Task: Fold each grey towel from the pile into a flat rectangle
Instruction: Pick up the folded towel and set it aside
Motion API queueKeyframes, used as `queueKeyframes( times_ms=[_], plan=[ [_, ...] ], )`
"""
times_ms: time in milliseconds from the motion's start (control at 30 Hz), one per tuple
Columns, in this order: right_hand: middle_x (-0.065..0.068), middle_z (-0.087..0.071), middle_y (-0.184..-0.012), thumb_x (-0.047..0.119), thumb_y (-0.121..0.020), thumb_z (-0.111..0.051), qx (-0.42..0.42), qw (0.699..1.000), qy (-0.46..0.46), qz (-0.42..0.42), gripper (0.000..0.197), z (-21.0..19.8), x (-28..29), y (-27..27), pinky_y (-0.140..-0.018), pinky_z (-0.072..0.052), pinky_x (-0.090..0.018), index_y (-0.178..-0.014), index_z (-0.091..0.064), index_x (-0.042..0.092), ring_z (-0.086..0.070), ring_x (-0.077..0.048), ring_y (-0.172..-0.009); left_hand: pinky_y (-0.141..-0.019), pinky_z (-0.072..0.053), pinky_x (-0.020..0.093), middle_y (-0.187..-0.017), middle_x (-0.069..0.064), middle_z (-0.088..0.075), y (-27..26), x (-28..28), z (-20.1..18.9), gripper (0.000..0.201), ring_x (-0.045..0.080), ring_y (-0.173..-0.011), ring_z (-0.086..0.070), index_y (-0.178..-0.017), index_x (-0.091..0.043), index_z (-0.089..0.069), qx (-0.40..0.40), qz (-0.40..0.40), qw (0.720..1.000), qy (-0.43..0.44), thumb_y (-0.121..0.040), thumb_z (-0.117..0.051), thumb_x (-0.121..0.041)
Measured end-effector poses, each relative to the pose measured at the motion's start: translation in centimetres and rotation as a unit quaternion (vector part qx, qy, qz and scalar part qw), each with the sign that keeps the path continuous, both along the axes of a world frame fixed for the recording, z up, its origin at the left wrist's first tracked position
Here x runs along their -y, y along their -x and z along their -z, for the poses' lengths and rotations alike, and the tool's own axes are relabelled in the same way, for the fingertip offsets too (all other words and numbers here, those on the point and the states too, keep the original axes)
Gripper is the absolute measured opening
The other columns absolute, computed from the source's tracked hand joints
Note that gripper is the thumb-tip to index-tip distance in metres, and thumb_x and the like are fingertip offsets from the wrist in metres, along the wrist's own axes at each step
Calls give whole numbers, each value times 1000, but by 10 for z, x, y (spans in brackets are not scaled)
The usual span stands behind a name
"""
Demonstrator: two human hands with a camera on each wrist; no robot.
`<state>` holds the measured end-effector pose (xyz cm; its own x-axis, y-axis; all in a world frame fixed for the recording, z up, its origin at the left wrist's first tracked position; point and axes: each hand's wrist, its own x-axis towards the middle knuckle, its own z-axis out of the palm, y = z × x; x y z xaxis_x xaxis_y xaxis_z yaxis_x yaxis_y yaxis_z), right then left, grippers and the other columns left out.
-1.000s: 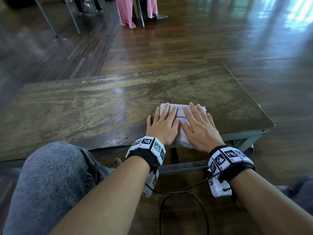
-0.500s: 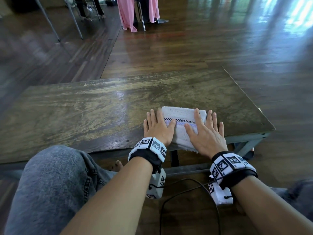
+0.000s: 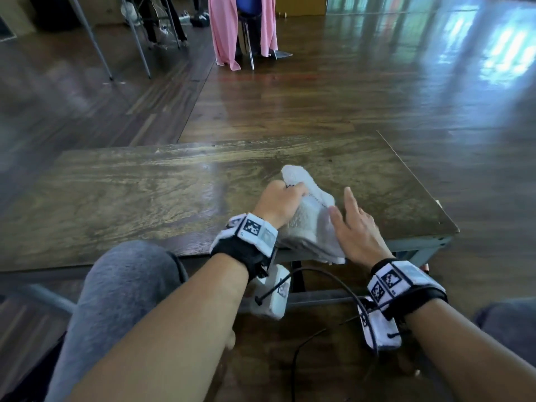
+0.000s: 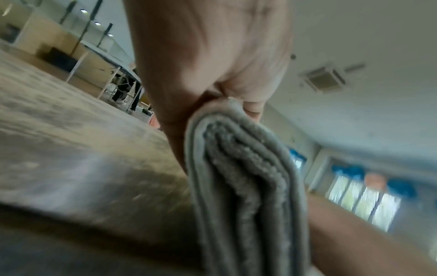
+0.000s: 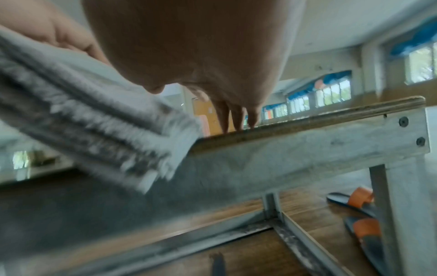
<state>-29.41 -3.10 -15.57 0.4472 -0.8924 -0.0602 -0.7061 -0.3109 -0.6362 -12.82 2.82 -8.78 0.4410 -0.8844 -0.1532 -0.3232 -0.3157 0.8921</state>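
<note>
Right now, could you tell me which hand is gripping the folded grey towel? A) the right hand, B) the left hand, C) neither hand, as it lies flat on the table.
B: the left hand curls round the folded grey towel and tilts it up, while the right hand stays open beside it.

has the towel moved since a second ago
Yes. The folded towel, flat on the table before, is now tilted up off it, gripped by the left hand.

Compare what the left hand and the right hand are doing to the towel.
The left hand grips the folded towel, fingers curled round its edge; the right hand holds nothing, fingers straight. The left lifts the towel's left side off the table; the right's fingertips rest on the tabletop. Both wear marker wristbands.
</note>
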Motion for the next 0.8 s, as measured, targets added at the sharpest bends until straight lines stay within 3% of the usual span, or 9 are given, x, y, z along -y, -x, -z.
queueKeyframes(
  times_ms=[100,167,233,300,400,500,633,733,800],
  plan=[
    [-9,-39,-156,63,-100,-22,124,989,-74,-13,67,-49,0,-17,-113,-29,-39,-158,-12,32,-41,-30,-140,-64,-44,36,-68,12,-61,-3,-16,-57,19,24,-63,-58,-64,-18,-60,-29,-9,998,54,-77,-61,-32],
    [-2,-51,-141,65,-99,-22,160,985,-60,-37,66,-91,-2,-34,-113,-34,-50,-150,-27,23,-52,-25,-126,-75,-52,39,-79,9,-73,-17,-30,-91,20,26,-79,-69,-59,-20,-70,-54,-34,993,99,-72,-64,-34],
    [3,-52,-129,70,-95,-30,200,976,-72,-44,75,-131,-6,-56,-105,-44,-54,-149,-24,18,-56,-18,-115,-73,-54,36,-76,2,-75,-38,-52,-119,17,18,-74,-71,-61,-22,-72,-77,-59,985,144,-70,-66,-35],
    [1,-55,-124,65,-94,-46,247,961,-116,-47,83,-168,-17,-83,-83,-57,-43,-155,-11,21,-63,-17,-106,-68,-53,33,-76,2,-74,-64,-82,-139,16,16,-70,-71,-68,-22,-73,-88,-84,975,187,-69,-67,-37],
    [-1,-58,-112,42,-93,-66,247,959,-73,-117,80,-211,-50,-132,-54,-54,-24,-149,-17,12,-68,-5,-79,-53,-46,23,-61,-4,-67,-101,-139,-152,15,11,-57,-64,-65,-21,-69,-96,-144,952,252,-72,-68,-33],
    [-17,-57,-128,19,-92,-71,240,946,-20,-214,68,-235,-96,-195,-81,-59,-37,-136,-19,14,-67,-20,-103,-50,-39,21,-54,-10,-59,-145,-203,-141,18,10,-50,-55,-68,-20,-64,-123,-213,922,300,-84,-67,-28],
    [-15,-59,-121,20,-89,-68,168,920,16,-354,68,-232,-177,-282,-93,-55,-50,-133,-17,25,-66,-31,-104,-66,-52,29,-80,-6,-71,-200,-296,-93,18,17,-76,-67,-92,-20,-66,-152,-298,895,296,-97,-57,-34],
    [1,-58,-92,21,-90,-63,94,906,35,-412,73,-195,-234,-338,-78,-55,-31,-142,-10,19,-64,-24,-79,-55,-54,22,-81,-12,-75,-227,-359,-40,31,6,-70,-71,-86,-31,-74,-173,-346,882,270,-102,-47,-29],
    [-6,-58,-81,14,-91,-59,33,894,26,-445,46,-155,-266,-367,-59,-46,-20,-128,-32,3,-59,-28,-68,-52,-52,23,-69,-16,-72,-239,-394,-3,29,3,-58,-67,-83,-32,-71,-180,-404,872,209,-99,-47,-30]
  ],
)
